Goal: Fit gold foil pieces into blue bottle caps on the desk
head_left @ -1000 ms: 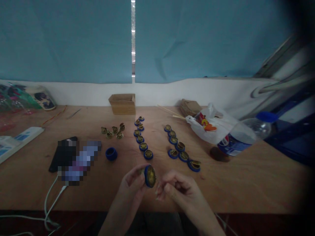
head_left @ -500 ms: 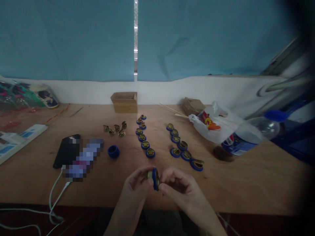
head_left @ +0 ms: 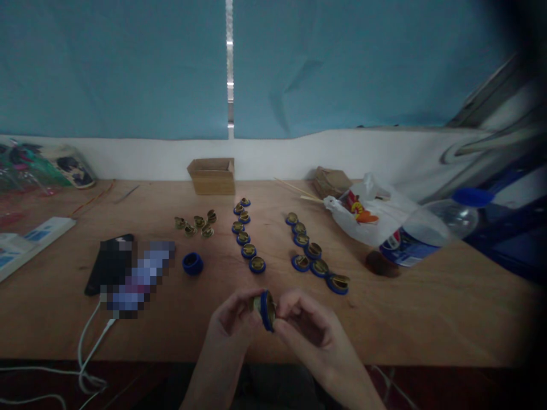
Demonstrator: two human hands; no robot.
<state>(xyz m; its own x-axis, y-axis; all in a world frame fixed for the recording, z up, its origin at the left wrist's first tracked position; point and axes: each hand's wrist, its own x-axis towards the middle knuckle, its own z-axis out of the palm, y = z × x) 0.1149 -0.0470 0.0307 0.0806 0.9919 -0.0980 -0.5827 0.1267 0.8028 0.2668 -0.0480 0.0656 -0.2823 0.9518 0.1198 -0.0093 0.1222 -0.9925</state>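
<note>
Near the table's front edge I hold a round gold-coloured metal piece with a blue ring (head_left: 268,311) on its side. My left hand (head_left: 235,319) grips its left end with fingers and thumb. At its right face, the thumb and fingertips of my right hand (head_left: 310,324) pinch its edge. Beyond my hands, similar gold pieces in blue rings stand in two rows, a middle row (head_left: 248,251) and a right row (head_left: 319,267). Several gold pieces without rings (head_left: 199,222) lie to the left. In front of those sits a stack of blue rings (head_left: 192,263).
A small cardboard box (head_left: 213,177) stands at the back. On the right are a plastic bag (head_left: 359,225), a brown paper packet (head_left: 331,182) and a bottle (head_left: 412,242) lying tilted. A black phone (head_left: 109,265), a blurred-out device, cables and a power strip (head_left: 38,245) occupy the left.
The whole view has shifted a little, so things on the table appear slightly further left. Both hands keep their hold on the ringed piece, which has turned slightly.
</note>
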